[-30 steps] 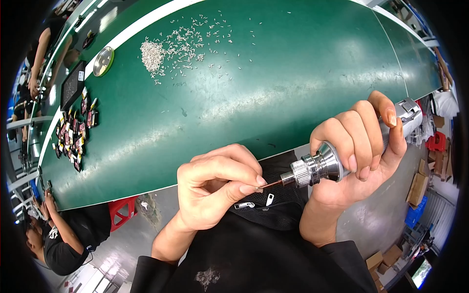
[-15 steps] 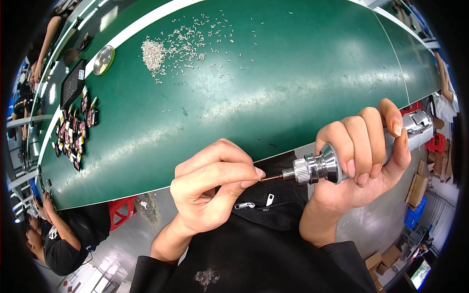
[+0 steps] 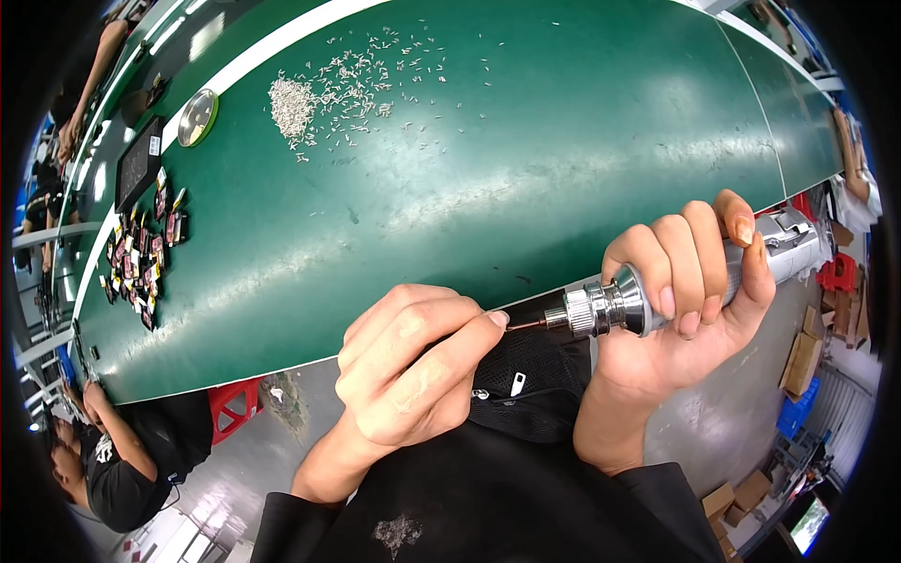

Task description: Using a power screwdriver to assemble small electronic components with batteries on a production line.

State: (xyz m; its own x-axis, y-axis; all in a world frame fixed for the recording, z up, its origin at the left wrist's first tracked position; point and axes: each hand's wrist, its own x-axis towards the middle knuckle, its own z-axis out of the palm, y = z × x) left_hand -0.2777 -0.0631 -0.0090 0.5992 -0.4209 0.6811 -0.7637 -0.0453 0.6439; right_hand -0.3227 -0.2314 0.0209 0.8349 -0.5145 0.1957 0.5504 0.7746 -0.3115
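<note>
My right hand (image 3: 666,281) wraps round a silver power screwdriver (image 3: 788,242), its knurled chrome nose pointing left. From the nose sticks a thin copper-coloured bit (image 3: 528,325). At the bit's end, the fingers of my left hand (image 3: 405,371) are closed in a pinch, back of the hand toward me. Whatever small thing may lie between those fingertips is hidden. Both hands are in front of my body, by the near edge of the green table (image 3: 526,188). Farther off on the table lies a pile of small whitish pins (image 3: 293,106), with many more scattered to its right.
At the table's left are a heap of small black parts with light tips (image 3: 141,263), a black tray (image 3: 139,167) and a round clear dish (image 3: 198,117). Another person (image 3: 122,460) sits by a red stool (image 3: 233,411) at lower left. Cardboard boxes (image 3: 800,355) stand at right.
My left hand has turned so its back shows more and its thumb is hidden. The screwdriver and my right hand have shifted slightly left, and the bit has risen a little.
</note>
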